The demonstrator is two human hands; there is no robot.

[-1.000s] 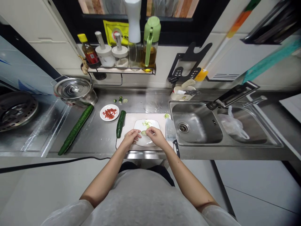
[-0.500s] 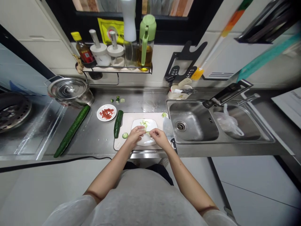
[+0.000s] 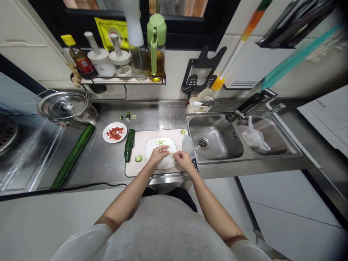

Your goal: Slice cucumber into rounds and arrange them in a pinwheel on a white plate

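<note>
Both of my hands meet over a white plate (image 3: 152, 145) that sits on a pale cutting board (image 3: 136, 167). My left hand (image 3: 158, 154) and my right hand (image 3: 182, 159) are pinched together on a thin cucumber slice (image 3: 171, 154) above the plate. Several cucumber slices (image 3: 160, 141) lie at the plate's far side. One loose slice (image 3: 138, 158) lies on the board left of the plate. A short cucumber piece (image 3: 129, 144) rests along the board's left edge. A cleaver (image 3: 187, 145) lies at the board's right edge.
A long cucumber (image 3: 73, 156) lies on the steel counter at left, beside a lidded pot (image 3: 65, 107). A small dish of red chilli (image 3: 114, 132) stands behind the board. The double sink (image 3: 217, 139) is at right, with a plastic bag (image 3: 252, 137). A condiment rack (image 3: 119, 78) hangs above.
My hands have shifted slightly towards the plate's middle, fingers closing together. A loose slice now shows on the board left of the plate. The view has swung right.
</note>
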